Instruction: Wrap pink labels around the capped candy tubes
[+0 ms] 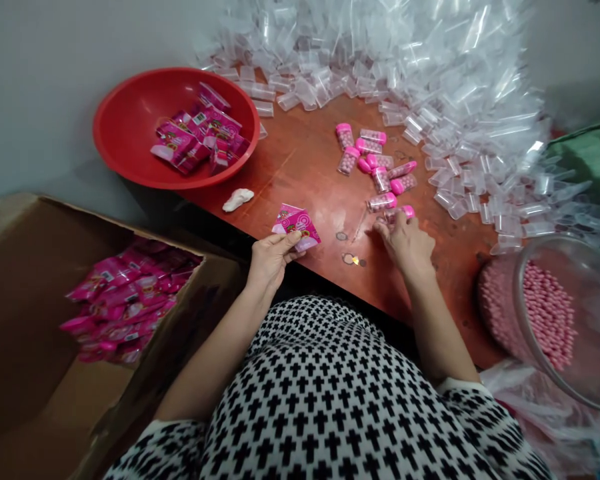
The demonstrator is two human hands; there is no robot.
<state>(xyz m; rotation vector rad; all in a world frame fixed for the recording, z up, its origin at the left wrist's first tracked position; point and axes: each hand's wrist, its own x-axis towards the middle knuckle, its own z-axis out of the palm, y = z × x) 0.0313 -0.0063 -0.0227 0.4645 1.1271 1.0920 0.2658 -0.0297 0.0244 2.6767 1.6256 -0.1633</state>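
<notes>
My left hand pinches a pink printed sachet between thumb and fingers, above the table's near edge. On the table, my right hand has its thumb and fingers at a small clear tube with a pink cap; the fingers partly cover this tube. Just beyond lie several similar tubes, among them a pink-capped tube and an upright-looking tube, with small pink balls inside.
A red bowl of pink sachets stands back left, above a cardboard box with more sachets. Clear empty tubes are heaped at the back. Right is a clear tub of pink balls. A white crumpled piece lies on the table.
</notes>
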